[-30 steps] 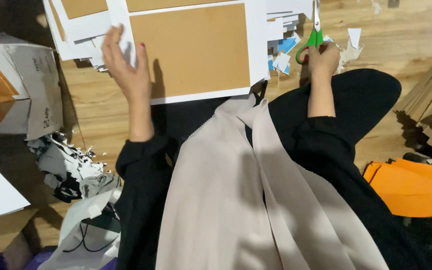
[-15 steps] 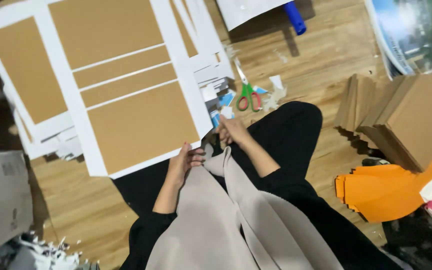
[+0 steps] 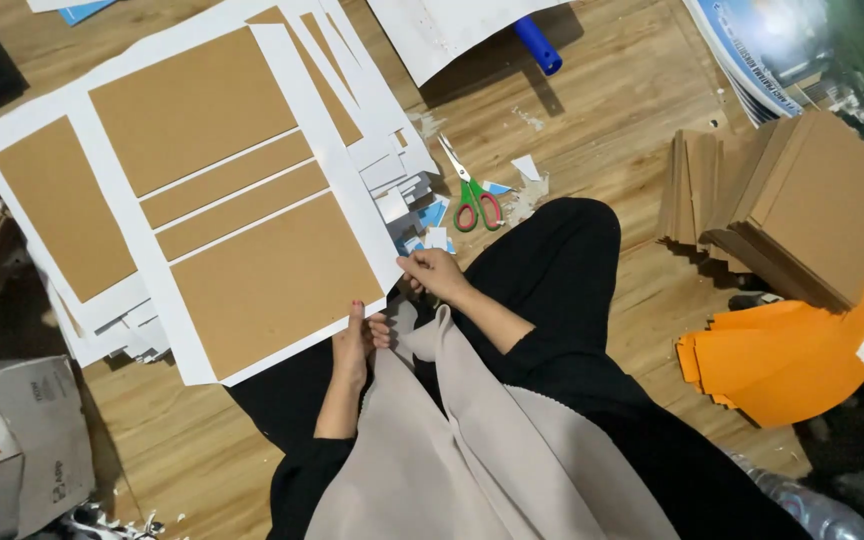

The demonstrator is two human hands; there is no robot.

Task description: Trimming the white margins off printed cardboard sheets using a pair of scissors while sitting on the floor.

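A large white sheet (image 3: 344, 210) with several brown cardboard panels (image 3: 272, 285) stuck on it lies on the wooden floor in front of my lap. My left hand (image 3: 352, 342) grips its near edge, fingers curled around the rim. My right hand (image 3: 434, 272) pinches the sheet's near right corner. Green-handled scissors (image 3: 472, 196) lie on the floor just beyond my right hand, untouched. More white sheets with brown panels (image 3: 47, 215) lie stacked underneath to the left.
A stack of brown cardboard pieces (image 3: 797, 205) and orange paper sheets (image 3: 777, 365) sit at the right. Paper scraps (image 3: 420, 215) lie by the scissors. A blue-ended roll (image 3: 538, 46) is at the top, a cardboard box (image 3: 22, 440) at the lower left.
My right hand has let go of the scissors, which now lie on the floor. Both hands have come to the near edge of the sheet. My view has swung to the right.
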